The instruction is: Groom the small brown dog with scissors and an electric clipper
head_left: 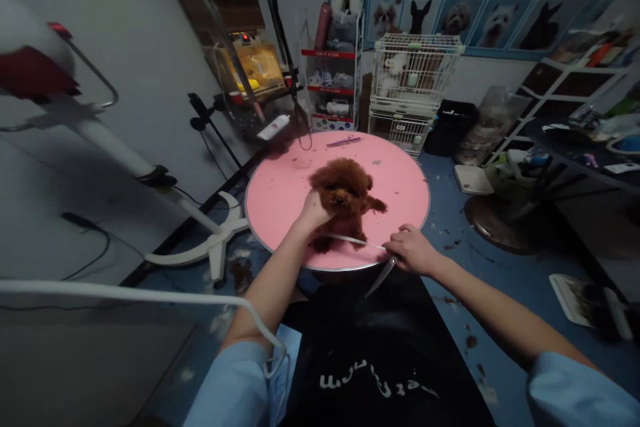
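Observation:
A small brown curly-haired dog sits on the round pink grooming table, facing me. My left hand holds it at the side of the jaw and neck, with the fingers partly hidden by fur. In my right hand, at the table's near right edge, is a pair of scissors. Their blades are spread wide: one points left across the dog's front legs, the other down towards my black apron. A purple comb or pair of shears lies at the table's far side.
Loose hair tufts dot the tabletop. A grooming arm with a hanging loop rises at the back left. A white dryer stand stands left, and a white cable crosses the lower left. Wire cages are behind; a dark table stands right.

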`<state>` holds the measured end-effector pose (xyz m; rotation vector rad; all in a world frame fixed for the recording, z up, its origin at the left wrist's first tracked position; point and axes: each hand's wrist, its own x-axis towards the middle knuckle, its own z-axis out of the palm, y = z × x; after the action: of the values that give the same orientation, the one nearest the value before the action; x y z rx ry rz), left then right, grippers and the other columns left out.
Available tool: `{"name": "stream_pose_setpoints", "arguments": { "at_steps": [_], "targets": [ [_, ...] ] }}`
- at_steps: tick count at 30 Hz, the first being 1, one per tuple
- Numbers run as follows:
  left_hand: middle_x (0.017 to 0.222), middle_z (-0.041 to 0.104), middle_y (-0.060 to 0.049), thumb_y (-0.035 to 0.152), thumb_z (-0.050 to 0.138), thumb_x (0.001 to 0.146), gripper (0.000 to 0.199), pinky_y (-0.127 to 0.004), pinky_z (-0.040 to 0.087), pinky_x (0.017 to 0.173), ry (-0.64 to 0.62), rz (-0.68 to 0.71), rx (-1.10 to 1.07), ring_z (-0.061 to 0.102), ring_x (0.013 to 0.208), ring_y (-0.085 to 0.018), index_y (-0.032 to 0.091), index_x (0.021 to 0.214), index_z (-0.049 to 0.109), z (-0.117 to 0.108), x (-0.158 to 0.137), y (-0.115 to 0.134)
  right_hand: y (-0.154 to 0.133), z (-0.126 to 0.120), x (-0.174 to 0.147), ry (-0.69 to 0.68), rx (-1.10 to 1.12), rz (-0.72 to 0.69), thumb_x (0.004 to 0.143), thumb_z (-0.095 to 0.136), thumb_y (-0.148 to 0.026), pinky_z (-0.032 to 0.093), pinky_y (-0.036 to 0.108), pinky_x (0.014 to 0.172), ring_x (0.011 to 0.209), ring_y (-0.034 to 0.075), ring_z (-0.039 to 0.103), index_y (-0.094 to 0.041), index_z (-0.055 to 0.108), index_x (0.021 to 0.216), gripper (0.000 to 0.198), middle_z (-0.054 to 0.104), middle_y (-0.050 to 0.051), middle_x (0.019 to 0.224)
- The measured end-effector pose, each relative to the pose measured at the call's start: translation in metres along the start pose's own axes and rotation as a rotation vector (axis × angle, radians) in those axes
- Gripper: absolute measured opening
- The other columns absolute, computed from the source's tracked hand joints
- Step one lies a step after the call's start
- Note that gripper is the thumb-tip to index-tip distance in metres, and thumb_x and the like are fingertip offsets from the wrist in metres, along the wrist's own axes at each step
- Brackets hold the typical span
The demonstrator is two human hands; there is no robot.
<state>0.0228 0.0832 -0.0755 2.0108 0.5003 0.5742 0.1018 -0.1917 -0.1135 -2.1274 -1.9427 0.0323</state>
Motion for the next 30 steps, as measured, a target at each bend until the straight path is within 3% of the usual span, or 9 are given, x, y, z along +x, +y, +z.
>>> {"name": "stream_pose_setpoints", "arguments": {
  "at_steps": [3, 6, 8, 14, 17, 21, 25, 28, 30],
  "targets": [
    [0.105, 0.074, -0.009, 0.034, 0.077, 0.065, 0.047, -0.033, 0.055, 0.081, -0.089, 0.02, -0.034, 0.067, 0.096, -0.025, 0.014, 0.107, 0.069, -0.008, -0.018, -0.007, -0.031, 0.025, -0.028, 0.001, 0.386, 0.118, 0.083, 0.049, -0.023, 0.038, 0.032, 0.075, 0.067, 0.016, 0.052, -0.018, 0.061, 0.076, 0.014, 0.06, 0.003, 0.068],
    [0.102, 0.074, -0.012, 0.039, 0.068, 0.074, 0.046, -0.032, 0.054, 0.073, -0.149, -0.086, -0.018, 0.068, 0.086, -0.023, 0.01, 0.11, 0.067, -0.009, -0.035, -0.022, -0.072, 0.063, -0.05, 0.137, 0.918, 0.516, 0.087, 0.046, -0.035, 0.039, 0.028, 0.066, 0.067, 0.015, 0.049, -0.02, 0.055, 0.083, 0.018, 0.056, 0.0, 0.071],
    [0.095, 0.074, -0.013, 0.044, 0.059, 0.082, 0.043, -0.031, 0.052, 0.065, -0.174, -0.138, 0.032, 0.067, 0.077, -0.022, 0.009, 0.106, 0.068, -0.004, -0.042, -0.031, -0.095, 0.086, -0.049, 0.188, 1.217, 0.65, 0.083, 0.053, -0.045, 0.04, 0.027, 0.064, 0.065, 0.014, 0.047, -0.02, 0.052, 0.078, 0.025, 0.052, -0.002, 0.069],
    [0.083, 0.074, -0.012, 0.047, 0.054, 0.086, 0.041, -0.027, 0.044, 0.059, -0.127, -0.131, 0.232, 0.066, 0.072, -0.021, 0.01, 0.088, 0.071, 0.01, -0.045, -0.036, -0.135, 0.12, 0.003, 0.208, 1.865, 0.794, 0.066, 0.073, -0.054, 0.027, 0.024, 0.05, 0.047, 0.008, 0.032, -0.021, 0.051, 0.076, 0.041, 0.039, -0.01, 0.05],
    [0.081, 0.074, -0.013, 0.05, 0.053, 0.086, 0.044, -0.027, 0.041, 0.057, -0.132, -0.119, 0.292, 0.066, 0.071, -0.021, 0.01, 0.085, 0.071, 0.012, -0.047, -0.033, -0.146, 0.124, 0.015, 0.168, 2.131, 0.746, 0.059, 0.082, -0.05, 0.027, 0.023, 0.051, 0.046, 0.006, 0.032, -0.02, 0.051, 0.079, 0.048, 0.042, -0.01, 0.051],
    [0.075, 0.073, -0.013, 0.053, 0.054, 0.085, 0.048, -0.026, 0.036, 0.053, -0.144, -0.166, 0.331, 0.065, 0.067, -0.021, 0.009, 0.08, 0.071, 0.013, -0.052, -0.024, -0.154, 0.128, 0.01, 0.206, 2.233, 0.703, 0.053, 0.088, -0.052, 0.034, 0.024, 0.057, 0.053, 0.008, 0.044, -0.02, 0.051, 0.078, 0.055, 0.05, -0.007, 0.059],
    [0.073, 0.072, -0.013, 0.053, 0.056, 0.085, 0.048, -0.026, 0.034, 0.051, -0.133, -0.219, 0.365, 0.064, 0.065, -0.021, 0.008, 0.079, 0.072, 0.016, -0.057, -0.014, -0.161, 0.137, 0.008, 0.216, 2.143, 0.801, 0.054, 0.086, -0.056, 0.029, 0.023, 0.051, 0.049, 0.008, 0.039, -0.021, 0.053, 0.078, 0.054, 0.047, -0.008, 0.056],
    [0.076, 0.073, -0.014, 0.049, 0.057, 0.085, 0.046, -0.025, 0.034, 0.051, -0.116, -0.218, 0.378, 0.064, 0.068, -0.021, 0.006, 0.079, 0.072, 0.017, -0.059, -0.011, -0.172, 0.141, 0.004, 0.212, 2.163, 0.741, 0.054, 0.086, -0.056, 0.034, 0.024, 0.054, 0.051, 0.009, 0.041, -0.021, 0.053, 0.078, 0.054, 0.047, -0.007, 0.058],
    [0.078, 0.073, -0.014, 0.049, 0.057, 0.084, 0.045, -0.025, 0.034, 0.052, -0.111, -0.202, 0.363, 0.064, 0.069, -0.021, 0.006, 0.081, 0.072, 0.018, -0.059, -0.009, -0.171, 0.139, -0.005, 0.305, 2.116, 0.696, 0.056, 0.083, -0.06, 0.038, 0.025, 0.057, 0.053, 0.01, 0.044, -0.021, 0.051, 0.077, 0.054, 0.048, -0.006, 0.059]
  ]
}}
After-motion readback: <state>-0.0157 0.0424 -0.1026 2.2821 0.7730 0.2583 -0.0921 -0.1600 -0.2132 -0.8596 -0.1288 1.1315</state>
